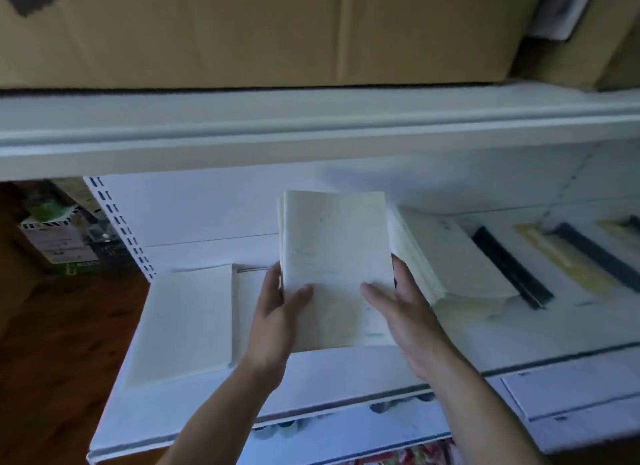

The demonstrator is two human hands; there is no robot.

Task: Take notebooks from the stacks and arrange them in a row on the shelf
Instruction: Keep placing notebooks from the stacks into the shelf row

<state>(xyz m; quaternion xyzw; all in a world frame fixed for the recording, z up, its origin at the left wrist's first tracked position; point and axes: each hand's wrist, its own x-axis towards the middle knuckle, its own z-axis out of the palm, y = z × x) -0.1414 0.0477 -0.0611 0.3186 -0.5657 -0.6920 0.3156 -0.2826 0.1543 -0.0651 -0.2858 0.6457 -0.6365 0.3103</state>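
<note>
Holding notebooks, both hands, above shelf

A shop, it seems: white metal display shelving hung on a slotted upright rail, pale paper notebooks laid out as stock, large brown cardboard cartons stored overhead (more packaged goods show at left, blurred).

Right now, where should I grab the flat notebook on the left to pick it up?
Grip the flat notebook by its near edge, coming from the front. It lies flat on the shelf, so fingers must slide under an edge, and the near one faces you with bare shelf before it. Both hands are busy: left hand and right hand hold other notebooks.
</note>
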